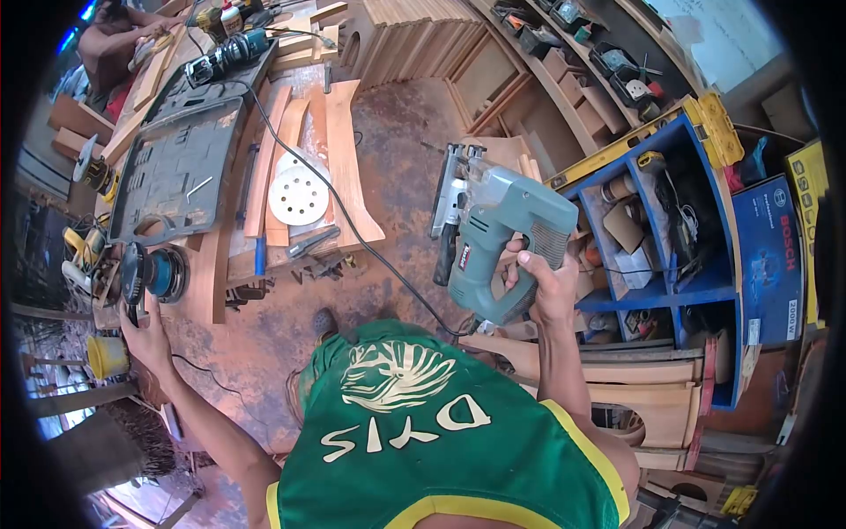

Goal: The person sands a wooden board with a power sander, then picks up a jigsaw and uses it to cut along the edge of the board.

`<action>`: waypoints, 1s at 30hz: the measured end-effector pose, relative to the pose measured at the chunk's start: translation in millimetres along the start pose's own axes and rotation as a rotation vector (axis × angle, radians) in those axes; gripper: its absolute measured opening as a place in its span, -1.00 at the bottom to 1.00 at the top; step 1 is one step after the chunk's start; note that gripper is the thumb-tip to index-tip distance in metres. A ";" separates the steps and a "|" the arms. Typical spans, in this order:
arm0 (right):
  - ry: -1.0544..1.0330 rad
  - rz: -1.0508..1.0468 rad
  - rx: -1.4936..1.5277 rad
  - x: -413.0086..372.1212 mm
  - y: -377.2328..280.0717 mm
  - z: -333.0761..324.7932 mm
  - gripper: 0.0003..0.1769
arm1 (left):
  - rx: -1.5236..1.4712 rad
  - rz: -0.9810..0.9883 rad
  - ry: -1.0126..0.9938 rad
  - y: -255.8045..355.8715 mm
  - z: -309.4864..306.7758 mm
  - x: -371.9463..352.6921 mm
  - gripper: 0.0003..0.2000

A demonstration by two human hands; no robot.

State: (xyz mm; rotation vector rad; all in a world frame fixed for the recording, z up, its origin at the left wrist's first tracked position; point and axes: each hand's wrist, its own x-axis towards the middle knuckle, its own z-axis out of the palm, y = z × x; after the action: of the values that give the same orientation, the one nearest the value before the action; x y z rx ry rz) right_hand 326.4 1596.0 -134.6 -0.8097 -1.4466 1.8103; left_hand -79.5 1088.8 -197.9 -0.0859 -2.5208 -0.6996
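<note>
Blue-green plastic covers the big jigsaw (493,220), which is held up in the air in front of the person, between the wood boards (352,167) and the blue shelf (648,304). It has a loop handle, rows of little slots in its side, and a silver and black metal foot that faces left. A black cord (374,251) runs from its low end toward the bench side. The right hand (548,286) is closed around the loop handle. The left hand (152,339) is at the round black and blue-green sander (163,273); I cannot tell how tightly its fingers hold on.

The jigsaw has a small red label, too tiny to read for sure. At the right, a blue box (767,256) says "BOSCH", "Professional" and "2000 W". The green shirt (511,450) has pale, upside-down letters under a pale picture.
</note>
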 end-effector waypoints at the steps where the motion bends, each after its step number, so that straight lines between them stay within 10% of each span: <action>1: -0.006 -0.004 0.009 0.0 -4.3 3.3 -0.63 | -0.010 -0.012 -0.007 -2.1 0.0 1.8 -0.29; 10: 0.035 -0.023 -0.014 0.8 -3.7 10.3 -0.69 | 0.011 0.147 0.290 43.9 -6.9 -15.5 -0.46; 13: 0.003 -0.038 -0.059 -0.5 -7.7 16.9 -0.68 | -0.768 0.143 -0.228 171.4 10.2 -75.7 -0.77; 18: -0.050 -0.016 -0.074 -14.2 5.7 21.2 -0.68 | -0.774 0.542 -0.876 364.8 68.7 -166.9 -0.67; 30: -0.022 -0.022 -0.110 -38.8 28.2 14.0 -0.55 | -0.837 0.529 -1.174 383.4 114.1 -177.0 -0.58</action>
State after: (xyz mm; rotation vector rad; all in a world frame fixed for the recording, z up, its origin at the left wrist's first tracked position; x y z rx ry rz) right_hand 334.2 1552.2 -157.3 -0.8272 -1.5744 1.7410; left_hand 94.1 1490.3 -191.9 -1.8219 -2.6585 -1.7407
